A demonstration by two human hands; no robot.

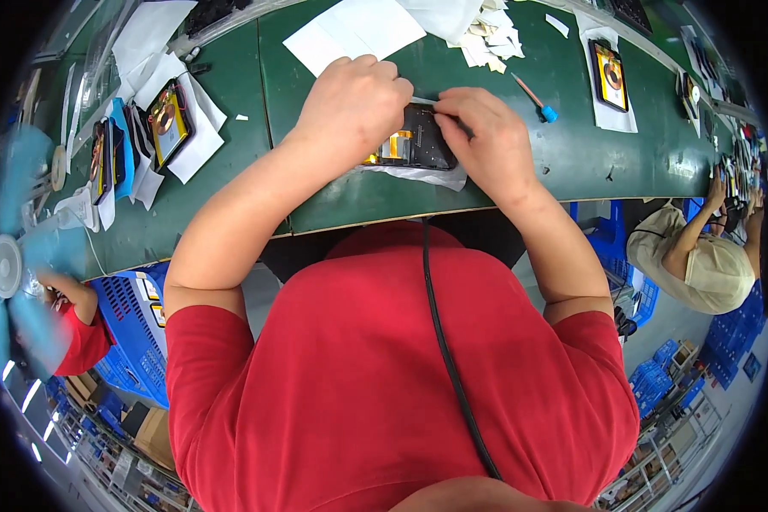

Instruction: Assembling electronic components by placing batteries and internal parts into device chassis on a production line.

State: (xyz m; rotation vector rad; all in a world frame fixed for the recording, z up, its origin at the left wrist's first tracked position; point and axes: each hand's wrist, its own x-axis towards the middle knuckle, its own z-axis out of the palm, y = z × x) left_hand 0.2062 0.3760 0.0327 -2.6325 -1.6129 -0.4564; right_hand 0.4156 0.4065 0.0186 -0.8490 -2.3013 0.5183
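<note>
White paper lies behind the flat black device near the green desk's front edge. Left hand curls over it, right hand touches it; fingers' grip unclear.

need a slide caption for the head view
Left hand and right hand at a black device, green workbench below, a blue-ended tool lying off to the right.

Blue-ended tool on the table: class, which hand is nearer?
Right. The right hand is left of the blue-ended tool, at the black device's right end; the left hand is farther left, over its left end.
</note>
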